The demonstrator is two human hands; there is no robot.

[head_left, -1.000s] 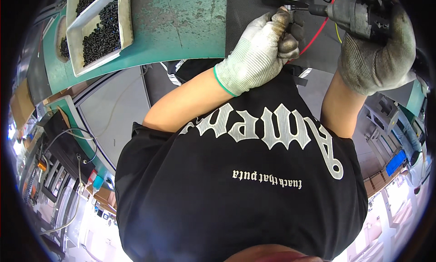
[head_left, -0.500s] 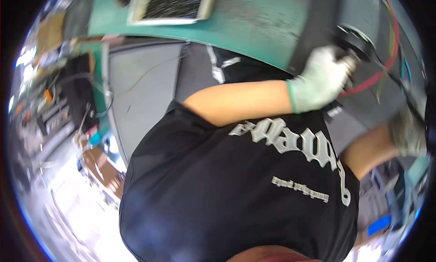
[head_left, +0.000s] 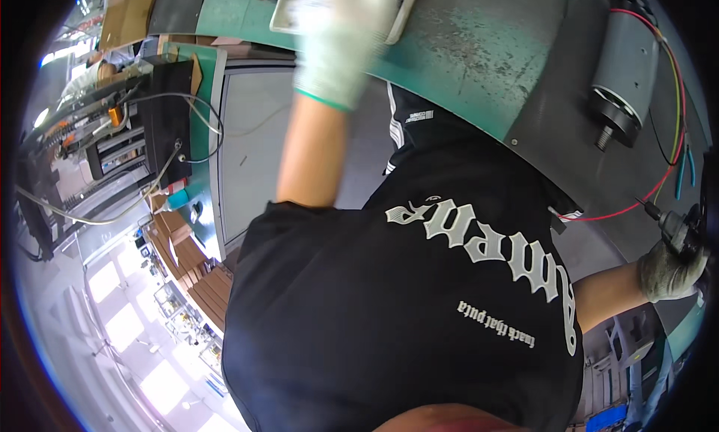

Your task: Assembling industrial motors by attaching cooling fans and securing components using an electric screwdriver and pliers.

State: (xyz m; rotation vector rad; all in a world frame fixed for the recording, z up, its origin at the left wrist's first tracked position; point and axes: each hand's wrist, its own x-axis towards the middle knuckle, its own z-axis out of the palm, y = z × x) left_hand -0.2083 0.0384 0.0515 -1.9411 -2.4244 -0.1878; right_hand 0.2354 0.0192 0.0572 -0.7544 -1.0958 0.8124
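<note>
My left hand, in a white knit glove with a green cuff, reaches over a white tray at the far edge of view. Small dark pieces lie in the tray. Motion smears the fingers, so their grip is unclear. On the right, my right hand, in a grey glove, is closed around a dark power screwdriver with a thin bit pointing toward the motor. The cylindrical grey motor, with a black end and a threaded shaft, lies on a dark mat between the two hands, nearer the right one.
Red, yellow and black wires run from the motor along the mat. Blue-handled pliers lie beside them. The green worktop has a worn, marked surface. At the left are a cable-fed machine and cardboard boxes.
My left hand has left the motor's shaft end and swung left to the tray. My right hand, now with the screwdriver visible in it, sits slightly lower in view.
</note>
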